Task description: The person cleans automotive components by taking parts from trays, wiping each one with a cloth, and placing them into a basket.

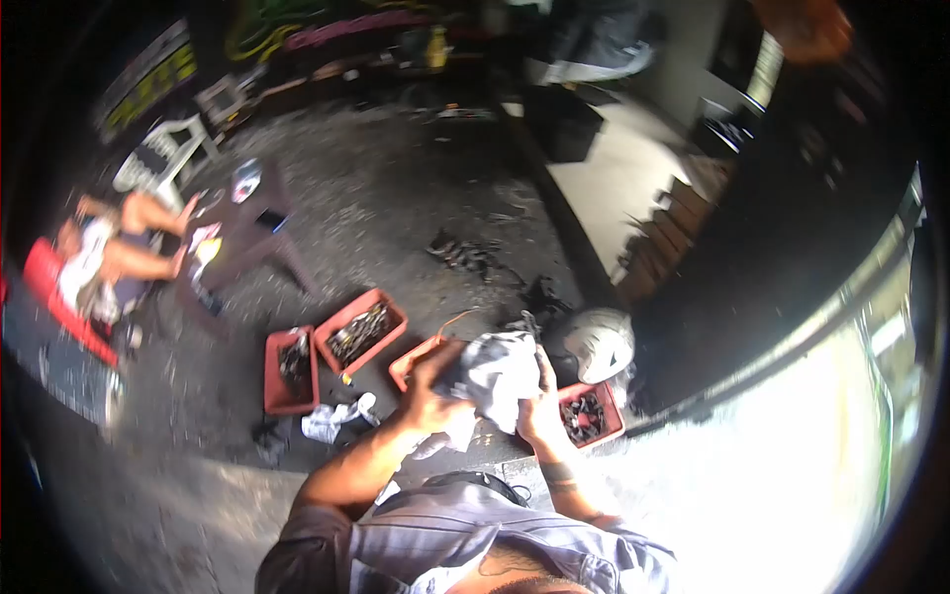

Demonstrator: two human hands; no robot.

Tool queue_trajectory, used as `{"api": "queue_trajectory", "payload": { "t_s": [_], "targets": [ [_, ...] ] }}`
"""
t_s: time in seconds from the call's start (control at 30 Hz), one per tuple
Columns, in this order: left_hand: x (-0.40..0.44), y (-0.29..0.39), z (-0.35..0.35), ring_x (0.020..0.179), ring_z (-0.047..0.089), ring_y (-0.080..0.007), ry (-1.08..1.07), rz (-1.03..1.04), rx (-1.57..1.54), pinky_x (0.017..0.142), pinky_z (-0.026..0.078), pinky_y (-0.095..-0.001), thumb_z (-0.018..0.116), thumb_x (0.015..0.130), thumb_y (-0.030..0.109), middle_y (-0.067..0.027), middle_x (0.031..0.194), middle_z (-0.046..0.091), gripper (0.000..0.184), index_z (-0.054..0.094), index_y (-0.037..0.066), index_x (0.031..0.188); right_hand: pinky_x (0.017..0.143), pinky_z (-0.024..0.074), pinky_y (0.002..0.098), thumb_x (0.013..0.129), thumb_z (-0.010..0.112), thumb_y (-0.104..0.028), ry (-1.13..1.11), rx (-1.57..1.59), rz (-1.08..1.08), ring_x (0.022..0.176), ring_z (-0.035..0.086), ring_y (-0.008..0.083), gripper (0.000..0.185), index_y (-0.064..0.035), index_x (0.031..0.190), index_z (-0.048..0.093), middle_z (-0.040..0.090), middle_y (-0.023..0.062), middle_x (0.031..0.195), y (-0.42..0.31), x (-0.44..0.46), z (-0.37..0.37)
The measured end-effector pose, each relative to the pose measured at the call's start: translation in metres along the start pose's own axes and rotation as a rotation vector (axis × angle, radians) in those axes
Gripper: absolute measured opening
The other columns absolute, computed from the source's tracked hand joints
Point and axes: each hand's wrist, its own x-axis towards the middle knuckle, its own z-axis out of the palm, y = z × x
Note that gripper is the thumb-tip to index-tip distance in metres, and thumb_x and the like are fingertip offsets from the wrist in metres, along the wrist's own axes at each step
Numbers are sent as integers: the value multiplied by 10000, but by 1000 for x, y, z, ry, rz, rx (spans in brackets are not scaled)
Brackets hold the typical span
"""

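Observation:
A crumpled white-and-grey rag (pixel 503 374) is bunched up between my two hands, in front of my chest. My left hand (pixel 435 386) is closed around its left side, fingers bent. Along the right edge of the rag, my right hand (pixel 540 404) grips it with the thumb and fingers raised. Whether anything is wrapped inside the rag cannot be seen. Beneath and behind the rag, a reddish bin (pixel 411 361) is partly hidden. Just beyond my right hand sits a silver-white helmet (pixel 598 346).
Two reddish bins (pixel 315 371) (pixel 401 325) with small dark parts stand to the left, another bin (pixel 617 424) to the right. A white cloth (pixel 338 420) lies on the floor. A person (pixel 109 252) sits by a dark low table (pixel 242 233). A step edge (pixel 559 213) runs at right.

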Motion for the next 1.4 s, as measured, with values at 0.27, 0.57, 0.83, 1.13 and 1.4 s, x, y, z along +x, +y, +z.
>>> {"api": "queue_trajectory", "payload": {
  "t_s": [0.27, 0.57, 0.83, 1.13, 1.4],
  "targets": [
    [7, 17, 14, 1034, 538, -209, -347, -355, -223, 918, 405, -367, 675, 820, 155, -74, 1058, 605, 358, 556, 22, 1130, 635, 481, 306, 800, 544, -191, -182, -730, -731, 697, 614, 220, 395, 94, 1071, 508, 608, 184, 837, -54, 1, 3],
    [16, -7, 19, 884, 594, -263, -301, 148, 1, 823, 453, -385, 687, 663, 81, -84, 882, 630, 167, 633, 37, 816, 634, 497, 377, 806, 575, -264, -142, -673, -633, 712, 631, 362, 390, 56, 1024, 528, 604, 233, 820, -51, 8, -1],
    [23, 33, 24, 934, 577, -263, -147, 334, 698, 743, 424, -421, 667, 705, 237, -111, 979, 629, 347, 615, 24, 975, 517, 421, 334, 855, 577, -273, -11, -600, -507, 532, 556, 217, 290, -1, 951, 546, 576, 180, 647, -48, 8, 17],
    [9, -10, -5, 806, 556, -310, -427, 210, 479, 745, 447, -438, 683, 651, 199, -123, 825, 579, 279, 584, 36, 854, 559, 468, 406, 779, 570, -188, -258, -731, -737, 611, 571, 392, 288, 30, 963, 528, 567, 217, 709, -41, 11, 18],
    [10, -13, -21, 1038, 504, -369, -479, 205, 445, 900, 412, -423, 834, 513, 333, -183, 1104, 538, 766, 510, -11, 1116, 513, 443, 360, 697, 586, -236, -290, -667, -1036, 549, 556, 299, 346, 44, 899, 579, 570, 147, 699, -42, 4, 20]
  ]
}}
